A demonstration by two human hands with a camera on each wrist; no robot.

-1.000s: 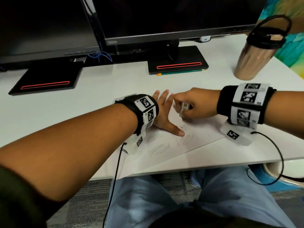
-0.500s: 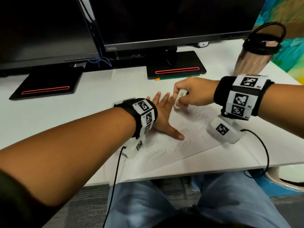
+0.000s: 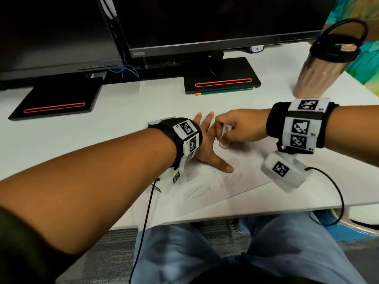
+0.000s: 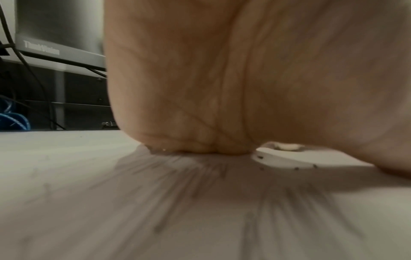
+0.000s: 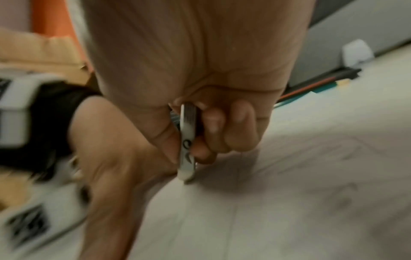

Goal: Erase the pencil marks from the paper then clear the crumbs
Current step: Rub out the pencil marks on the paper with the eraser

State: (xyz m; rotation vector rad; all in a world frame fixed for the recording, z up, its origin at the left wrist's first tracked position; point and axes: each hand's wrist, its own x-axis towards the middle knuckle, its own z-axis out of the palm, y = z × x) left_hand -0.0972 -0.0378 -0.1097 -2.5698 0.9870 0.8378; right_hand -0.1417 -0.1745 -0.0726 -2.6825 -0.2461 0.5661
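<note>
A white sheet of paper (image 3: 242, 169) with grey pencil scribbles (image 3: 198, 190) lies near the desk's front edge. My left hand (image 3: 207, 144) lies flat on it, fingers spread, thumb out to the right. My right hand (image 3: 235, 130) pinches a white eraser (image 3: 224, 136) between thumb and curled fingers, its lower end on the paper just right of the left fingers. The right wrist view shows the eraser (image 5: 188, 142) upright, its tip touching the sheet. Under the left palm (image 4: 222, 88), pencil strokes (image 4: 177, 184) and small dark crumbs (image 4: 295, 168) show.
Two dark monitors on black bases (image 3: 222, 78) stand at the back of the white desk (image 3: 123, 124). A green pencil (image 3: 225, 92) lies against the right base. A metal tumbler with a black lid (image 3: 320, 70) stands at the right. My knees are below the desk edge.
My right hand rubbed the eraser away up the sheet, then drew it a little back toward me. The left hand stays flat on the paper.
</note>
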